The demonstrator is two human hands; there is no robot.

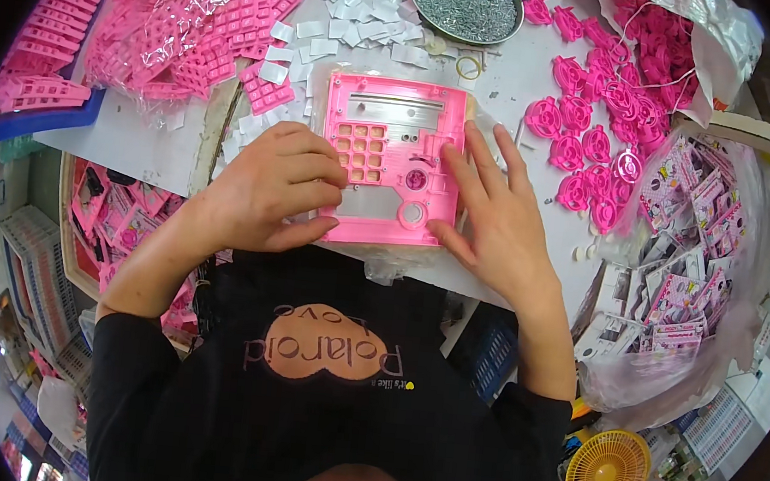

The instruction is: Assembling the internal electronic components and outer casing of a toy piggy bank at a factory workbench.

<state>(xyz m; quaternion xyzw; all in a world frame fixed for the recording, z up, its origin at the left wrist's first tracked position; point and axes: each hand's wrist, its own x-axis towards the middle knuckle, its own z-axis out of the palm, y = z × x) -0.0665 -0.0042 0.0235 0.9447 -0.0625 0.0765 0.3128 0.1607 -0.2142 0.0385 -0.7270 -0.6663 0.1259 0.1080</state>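
A square pink plastic panel (pixel 397 112) with a silver strip, a grid of keypad holes and round openings lies flat at the near edge of the white table (pixel 135 138). My left hand (pixel 274 188) rests curled on its lower left corner, with fingers over the keypad grid and thumb along the bottom edge. My right hand (pixel 489 213) lies flat on the panel's right side, its fingers spread and pointing up toward the small round dial opening. Neither hand lifts the panel; both press it down.
Pink keypad pieces (pixel 192 27) in clear plastic fill the back left. Small white slips (pixel 331 27) lie scattered behind the panel. A round dish of silver screws (pixel 463 2) sits at the back. Pink round parts (pixel 591 121) pile up on the right. A bag of printed boxes (pixel 689 261) is at far right.
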